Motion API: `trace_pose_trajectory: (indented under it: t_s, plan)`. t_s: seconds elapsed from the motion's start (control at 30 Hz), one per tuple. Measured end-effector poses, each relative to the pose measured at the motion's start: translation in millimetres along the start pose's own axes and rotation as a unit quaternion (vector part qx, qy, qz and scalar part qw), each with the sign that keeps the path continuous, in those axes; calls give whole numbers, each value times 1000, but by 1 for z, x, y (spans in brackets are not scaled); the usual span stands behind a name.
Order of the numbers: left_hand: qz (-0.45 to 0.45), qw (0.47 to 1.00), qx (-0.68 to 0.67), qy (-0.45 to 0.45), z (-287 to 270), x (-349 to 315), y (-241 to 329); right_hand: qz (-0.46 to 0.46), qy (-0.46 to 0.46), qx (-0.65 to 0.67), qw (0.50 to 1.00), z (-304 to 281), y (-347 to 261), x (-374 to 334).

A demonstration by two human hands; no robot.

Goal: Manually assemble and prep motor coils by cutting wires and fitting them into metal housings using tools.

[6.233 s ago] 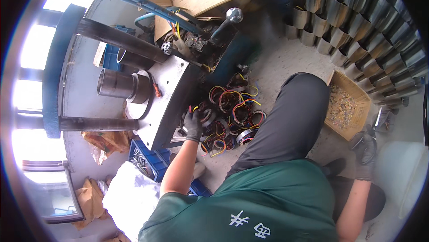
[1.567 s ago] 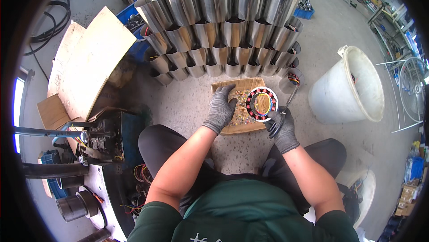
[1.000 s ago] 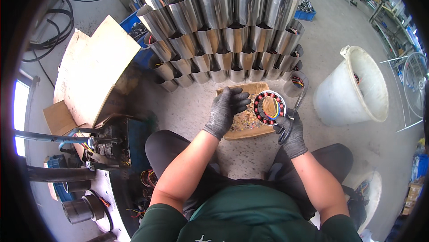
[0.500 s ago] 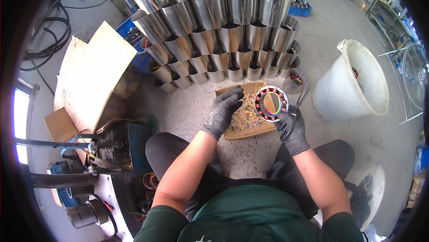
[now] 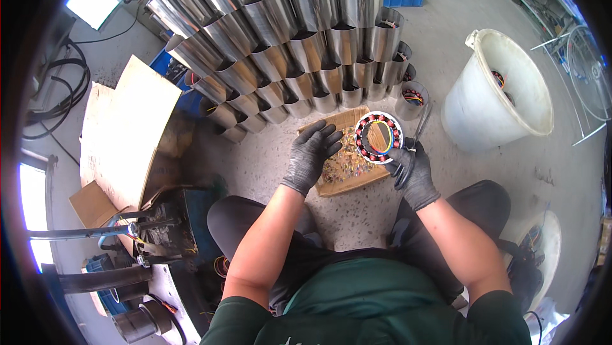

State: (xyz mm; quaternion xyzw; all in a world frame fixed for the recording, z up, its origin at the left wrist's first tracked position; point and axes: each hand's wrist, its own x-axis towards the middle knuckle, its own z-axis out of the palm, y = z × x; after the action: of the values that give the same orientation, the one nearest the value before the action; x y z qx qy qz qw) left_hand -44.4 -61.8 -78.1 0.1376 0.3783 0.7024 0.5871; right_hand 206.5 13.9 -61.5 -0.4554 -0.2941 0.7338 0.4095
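Stacked metal tubes (image 5: 317, 6) rise at 11 o'clock from the cardboard box (image 5: 354, 185), a white bucket (image 5: 475, 106) at 2. The left hand (image 5: 307, 155), at 9, has loosely parted fingers. The right hand (image 5: 415, 176), at 4, grips 2 things — a wire-wound ring (image 5: 360, 138) over the box — and scissors (image 5: 422, 121) pointing toward 1.

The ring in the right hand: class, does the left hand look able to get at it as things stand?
Probably yes: the left hand looks empty, nothing seems to stand between it and the ring, and the right hand covers only the ring's lower right edge.
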Motion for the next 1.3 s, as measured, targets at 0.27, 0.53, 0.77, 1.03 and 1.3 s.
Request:
trace_pose_trajectory:
  t_s: [0.27,0.53,0.77,1.03,1.3]
  plan:
    - [-30,999,2,39,10,-1,3,-4,4,1,1000,-1,-3,-2]
    - [16,998,41,-49,-6,2,2,-15,-16,-26,999,-3,1,-3]
    - [22,994,-34,-97,5,1,5,-21,-18,-3,1000,1,-1,-6]
    - [-17,996,-50,-72,16,-5,7,-6,-29,18,999,1,-4,-4]
    - [88,980,136,-113,-7,2,-5,0,-28,-7,1000,2,-2,-3]
